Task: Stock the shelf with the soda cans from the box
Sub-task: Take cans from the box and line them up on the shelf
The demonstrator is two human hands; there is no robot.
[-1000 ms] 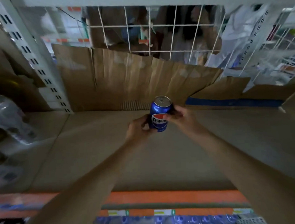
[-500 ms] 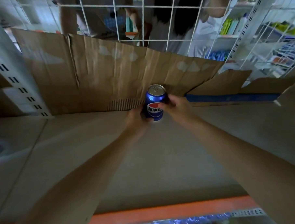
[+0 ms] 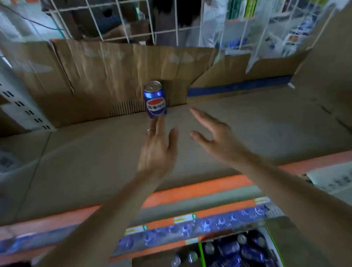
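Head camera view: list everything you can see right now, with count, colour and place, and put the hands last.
Blue aluminium soda can: one, blue with a red and white logo, upright at the back of the shelf, against the cardboard.
Brown cardboard shelf liner: one, brown, covers the shelf floor.
Brown cardboard back panel: brown, stands along the back of the shelf.
White wire grid: one, white, above the back panel.
Orange shelf edge: orange, front of the shelf.
Box of blue soda cans: one, many blue cans, below the shelf at lower right.
Left hand: open, fingertips at the can's base; contact unclear.
Right hand: open, right of the can, apart from it.
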